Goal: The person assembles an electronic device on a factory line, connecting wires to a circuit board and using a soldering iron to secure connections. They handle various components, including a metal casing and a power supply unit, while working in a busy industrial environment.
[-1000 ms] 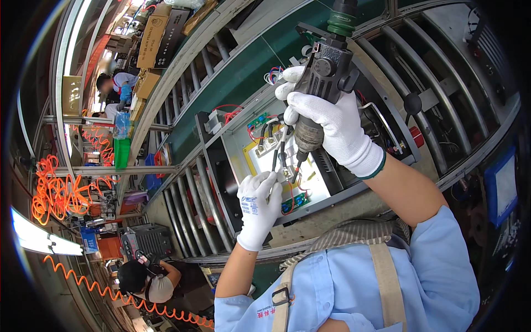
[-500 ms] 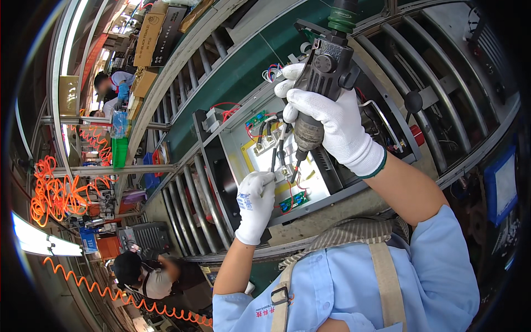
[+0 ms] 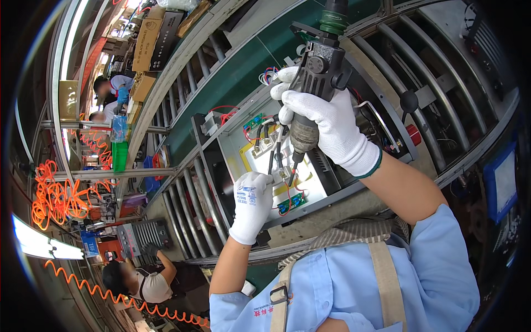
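Note:
My right hand [image 3: 334, 124], in a white glove, is wrapped round a dark power screwdriver [image 3: 316, 88]. The tool slants down, and its long bit reaches in among the terminals of an open metal chassis [image 3: 301, 213]; I cannot tell whether the tip touches a screw. My left hand [image 3: 251, 202], gloved too, is closed at the chassis's near left side. Its fingertips pinch the lower end of a black cable [image 3: 271, 160]. Beside the bit lie a green circuit board [image 3: 293, 205] and thin red wires. A second green board [image 3: 253, 122] sits farther back.
Roller conveyor [image 3: 437, 94] runs right of the chassis, with more rollers [image 3: 193, 193] at left. Coiled orange air hoses [image 3: 61, 193] hang at far left. A co-worker [image 3: 149, 282] at lower left reaches toward a grey finned unit [image 3: 146, 238]. Cardboard boxes [image 3: 146, 41] stand at upper left.
The screwdriver and my right hand have shifted slightly left. My left hand has barely moved. At lower left, the co-worker has stretched an arm toward the grey finned unit.

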Demonstrator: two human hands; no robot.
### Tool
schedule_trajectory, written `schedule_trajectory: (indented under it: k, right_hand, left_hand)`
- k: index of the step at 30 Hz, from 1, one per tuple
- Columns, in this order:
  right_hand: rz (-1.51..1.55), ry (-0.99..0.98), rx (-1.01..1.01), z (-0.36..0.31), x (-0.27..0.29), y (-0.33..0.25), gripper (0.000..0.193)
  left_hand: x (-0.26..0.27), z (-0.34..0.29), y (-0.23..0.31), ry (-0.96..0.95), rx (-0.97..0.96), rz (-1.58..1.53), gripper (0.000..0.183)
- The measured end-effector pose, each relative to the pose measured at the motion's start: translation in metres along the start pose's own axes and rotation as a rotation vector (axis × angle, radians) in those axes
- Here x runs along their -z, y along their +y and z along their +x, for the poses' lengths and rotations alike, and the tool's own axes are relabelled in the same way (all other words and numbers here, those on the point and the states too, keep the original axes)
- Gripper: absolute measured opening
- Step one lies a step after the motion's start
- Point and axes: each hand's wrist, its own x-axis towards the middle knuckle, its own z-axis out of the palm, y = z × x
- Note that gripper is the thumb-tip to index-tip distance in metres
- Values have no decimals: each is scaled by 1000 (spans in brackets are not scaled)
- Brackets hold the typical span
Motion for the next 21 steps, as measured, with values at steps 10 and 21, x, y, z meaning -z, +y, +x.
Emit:
schedule_trajectory:
  k: [10, 21]
  right_hand:
    - [10, 9, 19, 2, -6, 4, 29]
    - [-41, 26, -5, 1, -7, 16, 30]
  left_hand:
    - [-15, -10, 3, 177, 164, -203, 11]
    - [5, 4, -12, -85, 274, -327, 15]
